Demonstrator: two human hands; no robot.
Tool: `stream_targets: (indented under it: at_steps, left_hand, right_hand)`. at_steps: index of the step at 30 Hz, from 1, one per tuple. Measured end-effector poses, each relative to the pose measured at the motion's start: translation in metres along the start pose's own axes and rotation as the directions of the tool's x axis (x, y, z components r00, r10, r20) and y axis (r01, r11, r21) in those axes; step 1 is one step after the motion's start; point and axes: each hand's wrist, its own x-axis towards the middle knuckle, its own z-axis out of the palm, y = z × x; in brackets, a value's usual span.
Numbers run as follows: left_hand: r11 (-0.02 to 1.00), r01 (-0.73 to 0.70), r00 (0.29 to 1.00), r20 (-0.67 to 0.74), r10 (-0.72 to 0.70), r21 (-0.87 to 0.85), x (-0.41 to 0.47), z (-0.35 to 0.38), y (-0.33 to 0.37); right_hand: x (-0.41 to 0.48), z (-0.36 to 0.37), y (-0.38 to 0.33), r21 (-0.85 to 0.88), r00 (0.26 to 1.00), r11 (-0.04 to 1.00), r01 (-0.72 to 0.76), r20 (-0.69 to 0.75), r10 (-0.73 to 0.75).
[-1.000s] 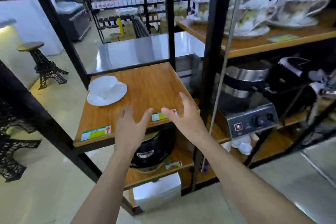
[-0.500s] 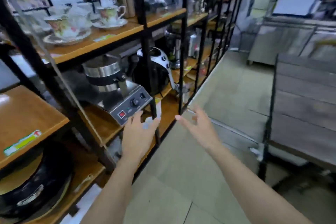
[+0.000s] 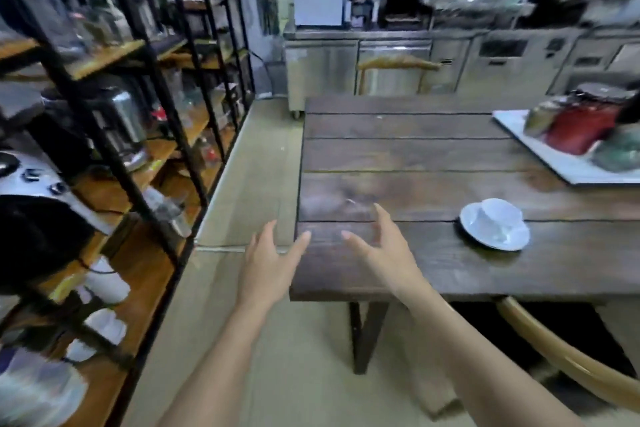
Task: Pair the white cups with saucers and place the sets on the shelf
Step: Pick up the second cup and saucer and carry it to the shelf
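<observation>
A white cup [image 3: 501, 217] lies tilted on a white saucer [image 3: 513, 240] on the dark wooden table [image 3: 398, 156], toward its front right. My left hand [image 3: 268, 267] hovers open over the floor just left of the table's near corner. My right hand [image 3: 382, 250] is open above the table's front left part, well to the left of the cup and saucer. Both hands hold nothing. The black-framed shelf [image 3: 114, 149] with wooden boards runs along the left side.
The shelf holds appliances and small white items [image 3: 105, 284]. A white tray [image 3: 568, 166] with jars, one red [image 3: 581, 128], sits at the table's far right. A wooden chair back [image 3: 568, 360] curves at the lower right. Steel cabinets [image 3: 388, 66] line the back. A tiled aisle runs between shelf and table.
My view has swung right from the shelf, where a cup-and-saucer set stands, to the table. Both hands stayed open and empty, now reaching over the table's near corner.
</observation>
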Motion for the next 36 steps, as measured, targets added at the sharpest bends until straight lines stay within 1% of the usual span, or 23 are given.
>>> stream_targets:
  at_steps: [4,8,12,16,20,22,23,26,29,31,34,36]
  left_hand:
    - [0.998,-0.056,0.992,0.107,0.060,-0.043,0.028,0.065,0.044]
    - [0.991,-0.112,0.966,0.224,0.126,-0.078,0.057,0.127,0.083]
    - [0.985,-0.162,0.921,0.351,0.171,-0.056,0.084,0.191,0.116]
    - [0.982,-0.186,0.861,0.473,0.184,-0.043,0.101,0.244,0.141]
    - [0.974,-0.224,0.811,0.547,0.210,-0.041,0.116,0.289,0.171]
    - [0.970,-0.244,0.783,0.586,0.207,-0.016,0.118,0.306,0.177]
    - [0.969,-0.249,0.773,0.602,0.199,-0.001,0.119,0.314,0.178]
    - [0.969,-0.242,0.758,0.632,0.159,0.046,0.128,0.335,0.179]
    - [0.975,-0.207,0.745,0.659,0.100,0.086,0.131,0.355,0.177]
    - [0.980,-0.175,0.733,0.678,0.062,0.099,0.127,0.365,0.173]
    - [0.991,-0.091,0.711,0.703,-0.004,0.098,0.120,0.377,0.168]
    - [0.996,0.009,0.703,0.708,-0.071,0.091,0.115,0.383,0.166]
  right_hand:
    - [0.023,-0.059,0.039,-0.003,0.989,0.996,-0.094,-0.118,0.093]
    - [0.041,-0.109,0.069,0.032,0.954,0.981,-0.193,-0.228,0.195]
    - [0.062,-0.155,0.099,0.070,0.883,0.948,-0.310,-0.348,0.314]
    - [0.077,-0.193,0.130,0.132,0.803,0.922,-0.363,-0.458,0.382]
    - [0.089,-0.225,0.159,0.180,0.745,0.899,-0.399,-0.509,0.432]
    - [0.093,-0.236,0.172,0.221,0.703,0.878,-0.424,-0.531,0.473]
    - [0.095,-0.239,0.177,0.228,0.688,0.872,-0.434,-0.541,0.484]
    - [0.102,-0.244,0.193,0.215,0.673,0.852,-0.476,-0.534,0.511]
    - [0.110,-0.249,0.211,0.214,0.671,0.813,-0.542,-0.472,0.572]
    - [0.112,-0.249,0.220,0.209,0.655,0.776,-0.595,-0.433,0.619]
    - [0.113,-0.248,0.229,0.208,0.660,0.760,-0.615,-0.391,0.641]
    - [0.114,-0.247,0.232,0.273,0.675,0.761,-0.589,-0.351,0.649]
